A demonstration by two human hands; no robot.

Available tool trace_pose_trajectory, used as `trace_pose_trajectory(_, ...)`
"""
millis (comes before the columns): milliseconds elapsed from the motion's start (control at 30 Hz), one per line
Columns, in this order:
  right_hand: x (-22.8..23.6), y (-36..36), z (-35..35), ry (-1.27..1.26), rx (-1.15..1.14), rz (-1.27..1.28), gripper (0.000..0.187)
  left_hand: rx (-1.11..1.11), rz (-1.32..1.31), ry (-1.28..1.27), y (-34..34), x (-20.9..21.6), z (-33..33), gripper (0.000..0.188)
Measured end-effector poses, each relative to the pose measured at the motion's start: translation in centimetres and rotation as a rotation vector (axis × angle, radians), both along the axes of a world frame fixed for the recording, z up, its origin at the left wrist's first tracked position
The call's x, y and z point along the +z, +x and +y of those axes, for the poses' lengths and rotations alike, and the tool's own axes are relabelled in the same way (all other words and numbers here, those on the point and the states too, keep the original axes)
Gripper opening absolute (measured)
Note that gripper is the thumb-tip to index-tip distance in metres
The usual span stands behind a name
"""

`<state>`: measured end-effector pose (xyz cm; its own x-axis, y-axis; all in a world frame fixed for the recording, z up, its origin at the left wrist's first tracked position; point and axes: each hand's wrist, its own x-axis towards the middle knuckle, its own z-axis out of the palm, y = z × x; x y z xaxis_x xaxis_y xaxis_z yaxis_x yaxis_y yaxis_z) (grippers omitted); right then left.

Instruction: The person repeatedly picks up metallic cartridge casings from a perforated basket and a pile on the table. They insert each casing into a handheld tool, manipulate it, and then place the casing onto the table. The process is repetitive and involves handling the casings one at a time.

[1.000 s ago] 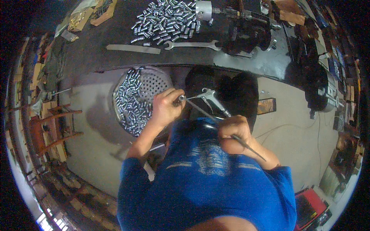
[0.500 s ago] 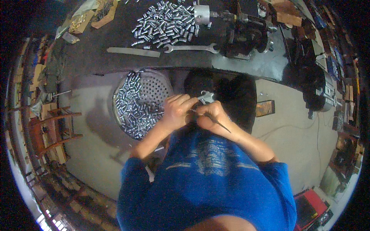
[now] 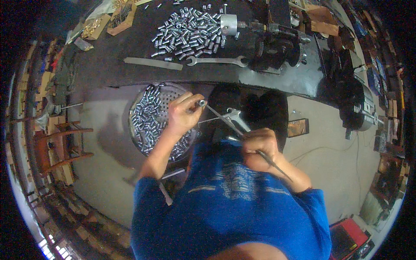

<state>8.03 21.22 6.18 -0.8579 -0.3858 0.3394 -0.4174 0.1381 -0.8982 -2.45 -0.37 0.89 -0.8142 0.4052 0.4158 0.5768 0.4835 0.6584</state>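
Note:
My left hand point(image 3: 182, 115) pinches a small metal sleeve point(image 3: 201, 103) over the edge of a round perforated basket point(image 3: 138, 108) full of similar sleeves. My right hand point(image 3: 259, 149) grips a thin dark rod point(image 3: 225, 120) whose tip meets the sleeve; the rod's tail sticks out behind the hand toward my right arm. A silver air gun point(image 3: 236, 118) lies just below the rod, between the two hands, above my lap.
A dark workbench point(image 3: 108, 71) spans the top, with a heap of metal sleeves point(image 3: 188, 32), a flat metal strip point(image 3: 152, 63), a wrench point(image 3: 216, 61) and a black machine point(image 3: 277, 43). A wooden chair point(image 3: 60, 145) stands left. A red box point(image 3: 351, 236) sits lower right.
My hands came together in front of me, then drew apart again. The right hand has pulled back toward my body with the rod, and the left has moved out toward the basket.

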Motion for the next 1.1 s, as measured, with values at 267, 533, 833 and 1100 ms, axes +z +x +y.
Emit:
trace_pose_trajectory(267,-0.4,-0.6,-0.9,-0.040,-0.040,-0.086,0.031,-0.113,0.115,-0.007,0.5,0.3,0.4,0.019)
trace_pose_trajectory(533,-4.5,-2.8,-2.3,0.079,-0.216,-0.160,0.017,-0.286,0.120,-0.082,1.1,-0.3,3.2,0.033)
trace_pose_trajectory(833,-1.3,0.9,2.2,0.075,-0.363,-0.152,0.022,0.103,0.123,-0.362,-11.9,-1.0,3.2,0.027)
trace_pose_trajectory(1100,-5.6,3.4,0.2,-0.196,-0.562,-0.268,0.029,0.202,-0.099,0.306,-15.6,2.7,0.4,0.038)
